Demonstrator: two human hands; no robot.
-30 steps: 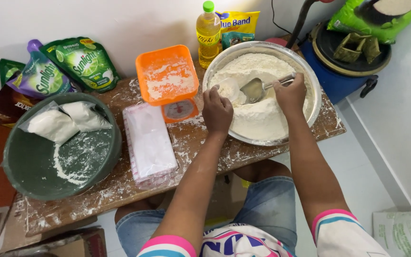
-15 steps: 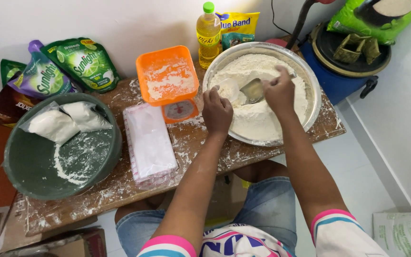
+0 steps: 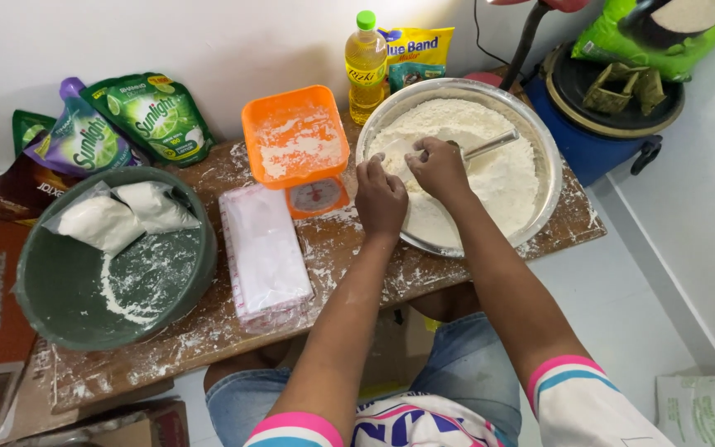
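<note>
Head view: the right hand (image 3: 438, 168) is closed around a metal spoon (image 3: 482, 147) that sits in the flour (image 3: 498, 174). The left hand (image 3: 381, 199) is curled shut on the near edge of the big silver bowl (image 3: 539, 132). Just beside the bowl stands an orange scale (image 3: 295, 145), then a green bowl (image 3: 68, 298).
</note>
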